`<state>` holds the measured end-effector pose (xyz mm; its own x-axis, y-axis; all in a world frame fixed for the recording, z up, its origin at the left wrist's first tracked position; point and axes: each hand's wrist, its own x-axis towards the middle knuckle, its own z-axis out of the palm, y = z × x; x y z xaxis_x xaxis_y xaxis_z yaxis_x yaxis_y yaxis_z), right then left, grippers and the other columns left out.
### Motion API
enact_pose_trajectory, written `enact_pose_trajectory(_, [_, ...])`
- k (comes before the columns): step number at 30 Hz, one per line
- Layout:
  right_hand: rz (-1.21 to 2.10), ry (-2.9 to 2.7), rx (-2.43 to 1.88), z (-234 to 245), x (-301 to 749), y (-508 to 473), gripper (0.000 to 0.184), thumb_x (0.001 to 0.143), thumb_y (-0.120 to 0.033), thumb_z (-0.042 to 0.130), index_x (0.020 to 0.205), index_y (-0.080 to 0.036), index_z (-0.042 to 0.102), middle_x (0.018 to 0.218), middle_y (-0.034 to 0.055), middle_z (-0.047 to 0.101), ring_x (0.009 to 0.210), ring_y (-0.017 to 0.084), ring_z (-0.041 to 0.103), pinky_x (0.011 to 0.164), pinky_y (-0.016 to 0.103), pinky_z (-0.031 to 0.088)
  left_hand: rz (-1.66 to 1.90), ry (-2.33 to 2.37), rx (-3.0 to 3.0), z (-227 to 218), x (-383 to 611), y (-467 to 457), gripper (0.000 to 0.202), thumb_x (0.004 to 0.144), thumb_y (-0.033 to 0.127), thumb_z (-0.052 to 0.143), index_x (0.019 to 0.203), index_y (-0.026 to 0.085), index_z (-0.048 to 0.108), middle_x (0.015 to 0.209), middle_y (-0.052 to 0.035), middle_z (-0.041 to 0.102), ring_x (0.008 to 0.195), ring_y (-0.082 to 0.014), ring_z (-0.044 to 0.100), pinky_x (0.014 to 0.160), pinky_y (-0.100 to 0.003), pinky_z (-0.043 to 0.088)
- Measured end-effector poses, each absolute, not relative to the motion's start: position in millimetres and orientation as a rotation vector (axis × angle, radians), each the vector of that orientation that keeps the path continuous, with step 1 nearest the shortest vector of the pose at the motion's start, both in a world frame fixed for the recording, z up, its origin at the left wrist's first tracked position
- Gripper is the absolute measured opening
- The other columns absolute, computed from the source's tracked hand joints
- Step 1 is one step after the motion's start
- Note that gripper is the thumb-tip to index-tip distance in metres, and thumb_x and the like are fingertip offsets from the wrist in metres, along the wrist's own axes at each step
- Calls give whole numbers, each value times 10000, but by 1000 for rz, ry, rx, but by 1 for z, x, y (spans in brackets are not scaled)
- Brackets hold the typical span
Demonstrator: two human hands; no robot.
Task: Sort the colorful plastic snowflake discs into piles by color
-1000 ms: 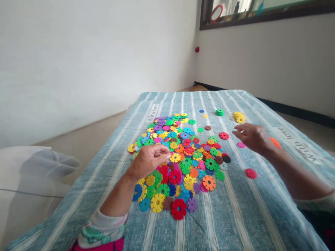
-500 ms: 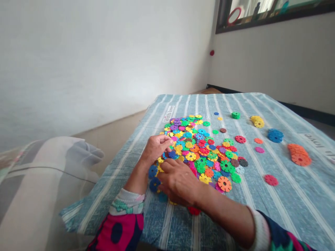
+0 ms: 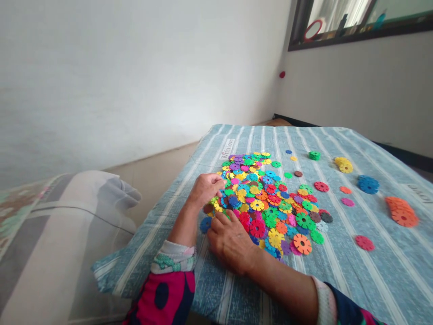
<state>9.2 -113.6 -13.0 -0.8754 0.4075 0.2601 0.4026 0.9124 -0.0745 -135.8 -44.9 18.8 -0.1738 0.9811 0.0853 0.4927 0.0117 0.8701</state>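
Observation:
A broad pile of colourful notched plastic discs (image 3: 257, 205) lies on the striped cloth. At its left edge is my left hand (image 3: 205, 189), with thumb and fingers pinched together; whatever they may hold is too small to make out. My right hand (image 3: 233, 243) rests palm down at the pile's near left side. Its fingers are bent and slightly apart against the discs, and the fingertips are partly hidden. A blue disc (image 3: 205, 225) lies just left of the right hand, and a large orange disc (image 3: 302, 243) sits at the pile's near right.
Sorted stacks stand to the right: green discs (image 3: 314, 155), yellow discs (image 3: 343, 164), blue discs (image 3: 368, 184) and orange discs (image 3: 402, 212). Several single discs, including a red one (image 3: 364, 243), lie between. The striped tablecloth (image 3: 142, 253) drops off beside a cloth-covered object (image 3: 81, 234) on the left.
My right hand has pushed discs from the near left edge up into the pile, baring cloth there. The left hand keeps its pinch in nearly the same place. The view has shifted slightly left.

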Motion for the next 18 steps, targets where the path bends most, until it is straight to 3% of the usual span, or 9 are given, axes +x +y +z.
enact_pose_trajectory(7, [-43, -2750, -538, -15, 15, -115, 102, 877, -182, 539, 802, -158, 604, 801, 60, 598, 782, 211, 510, 840, 420, 392, 1094, 1751, 1531, 17, -140, -44, 290, 675, 454, 613, 665, 164, 607, 596, 19, 627, 466, -133, 590, 470, -222, 432])
enact_pose_trajectory(11, [-58, -2675, -520, -17, 4, -109, 110, 899, -201, 504, 847, -162, 594, 824, 64, 596, 800, 218, 513, 750, 378, 402, 1119, 1756, 1532, 14, -142, -42, 279, 702, 442, 582, 698, 165, 616, 639, 9, 652, 471, -125, 592, 469, -215, 428])
enact_pose_trajectory(18, [-29, -2856, -544, -7, -22, -96, 137, 887, -169, 514, 816, -151, 630, 829, 79, 637, 845, 241, 555, 739, 398, 438, 1141, 1775, 1534, 15, -145, -40, 335, 691, 494, 609, 730, 161, 627, 646, 2, 667, 469, -128, 588, 466, -216, 441])
